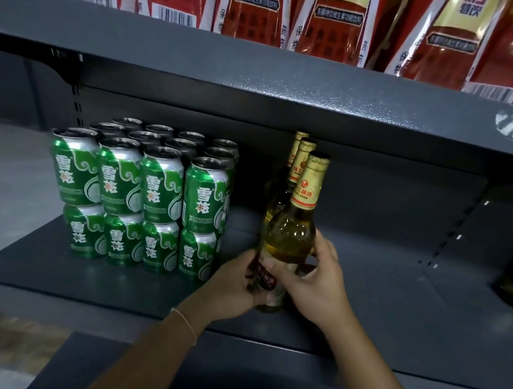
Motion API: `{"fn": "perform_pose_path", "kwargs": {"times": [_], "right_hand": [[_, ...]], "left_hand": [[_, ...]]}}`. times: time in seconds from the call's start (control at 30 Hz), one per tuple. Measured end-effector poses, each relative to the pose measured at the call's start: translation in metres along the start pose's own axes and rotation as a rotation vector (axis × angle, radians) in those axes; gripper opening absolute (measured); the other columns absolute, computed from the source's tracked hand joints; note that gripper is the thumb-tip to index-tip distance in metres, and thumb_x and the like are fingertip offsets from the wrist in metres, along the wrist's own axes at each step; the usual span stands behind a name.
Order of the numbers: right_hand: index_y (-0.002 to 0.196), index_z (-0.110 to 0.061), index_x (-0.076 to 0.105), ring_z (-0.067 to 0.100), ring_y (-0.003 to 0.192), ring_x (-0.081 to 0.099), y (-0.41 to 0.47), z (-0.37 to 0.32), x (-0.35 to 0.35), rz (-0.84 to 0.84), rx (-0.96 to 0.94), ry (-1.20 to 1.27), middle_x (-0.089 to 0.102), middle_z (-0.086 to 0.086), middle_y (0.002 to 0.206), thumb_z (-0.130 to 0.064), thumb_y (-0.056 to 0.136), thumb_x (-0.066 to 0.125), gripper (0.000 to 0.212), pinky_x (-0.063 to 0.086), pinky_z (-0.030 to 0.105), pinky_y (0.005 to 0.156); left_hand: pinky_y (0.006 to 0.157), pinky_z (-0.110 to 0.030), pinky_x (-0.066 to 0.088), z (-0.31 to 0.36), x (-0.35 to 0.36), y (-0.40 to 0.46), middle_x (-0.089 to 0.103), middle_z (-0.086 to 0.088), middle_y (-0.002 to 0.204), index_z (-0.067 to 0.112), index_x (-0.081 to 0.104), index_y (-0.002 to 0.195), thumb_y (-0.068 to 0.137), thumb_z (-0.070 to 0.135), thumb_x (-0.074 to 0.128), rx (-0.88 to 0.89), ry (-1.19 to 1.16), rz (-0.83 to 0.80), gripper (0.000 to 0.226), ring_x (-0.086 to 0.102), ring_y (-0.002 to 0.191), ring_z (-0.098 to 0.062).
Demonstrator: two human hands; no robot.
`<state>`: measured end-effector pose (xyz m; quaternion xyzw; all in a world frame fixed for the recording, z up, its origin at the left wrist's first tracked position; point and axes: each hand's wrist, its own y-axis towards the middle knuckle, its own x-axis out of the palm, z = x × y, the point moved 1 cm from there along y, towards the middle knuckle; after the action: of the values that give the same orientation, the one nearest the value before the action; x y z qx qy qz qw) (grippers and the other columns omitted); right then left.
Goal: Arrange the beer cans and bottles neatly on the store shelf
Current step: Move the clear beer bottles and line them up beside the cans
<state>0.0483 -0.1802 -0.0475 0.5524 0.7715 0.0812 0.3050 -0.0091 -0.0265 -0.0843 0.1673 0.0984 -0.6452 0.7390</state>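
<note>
Front bottle point(291, 237) upright on shelf point(392, 288), long axis vertical, heading row of two more behind. Left hand point(233, 284) and right hand point(313, 276) both wrap its lower body (label side toward camera). Green cans point(137, 195) stacked well left.

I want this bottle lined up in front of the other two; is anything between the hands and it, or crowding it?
No. Both the left hand and right hand already grip the front bottle; the green cans stand apart to its left.
</note>
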Motion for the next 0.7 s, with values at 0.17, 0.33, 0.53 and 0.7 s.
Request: {"fn": "perform_pose_path", "kwargs": {"times": [0.17,0.33,0.53,0.7], "right_hand": [[0.129,-0.041,0.054,-0.004,0.112,0.053,-0.001,0.008,0.005,0.035,0.022,0.017,0.050,-0.022,0.119,-0.043,0.065,0.088,0.073,0.051,0.036,0.099],[0.134,-0.036,0.051,-0.003,0.117,0.055,-0.009,0.017,0.005,0.014,0.041,0.070,0.056,-0.019,0.125,-0.044,0.063,0.089,0.081,0.048,0.016,0.095],[0.122,-0.020,0.056,0.012,0.101,0.068,-0.029,0.044,0.011,0.013,0.241,0.329,0.071,0.001,0.107,-0.026,0.056,0.089,0.074,0.057,0.027,0.084],[0.115,-0.011,0.061,0.013,0.098,0.070,-0.028,0.052,0.012,0.023,0.261,0.387,0.073,0.004,0.106,-0.023,0.061,0.084,0.060,0.056,0.023,0.082]], "left_hand": [[0.101,-0.029,0.047,-0.015,0.009,-0.001,0.060,0.017,0.123,0.037,0.041,0.134,0.080,0.023,0.074,0.004,-0.011,0.052,0.064,0.057,0.113,0.001],[0.096,-0.020,0.048,-0.019,0.015,-0.006,0.062,0.014,0.122,0.031,0.043,0.135,0.085,0.014,0.068,0.049,-0.035,0.091,0.058,0.059,0.111,0.002],[0.090,-0.009,0.043,-0.020,0.014,-0.005,0.061,0.017,0.122,0.035,0.041,0.132,0.081,0.019,0.074,0.052,-0.006,0.123,0.064,0.056,0.109,0.010],[0.082,-0.004,0.043,-0.017,0.014,-0.005,0.061,0.023,0.110,0.035,0.044,0.126,0.070,0.025,0.083,0.050,0.057,0.214,0.069,0.055,0.100,0.015]]}}
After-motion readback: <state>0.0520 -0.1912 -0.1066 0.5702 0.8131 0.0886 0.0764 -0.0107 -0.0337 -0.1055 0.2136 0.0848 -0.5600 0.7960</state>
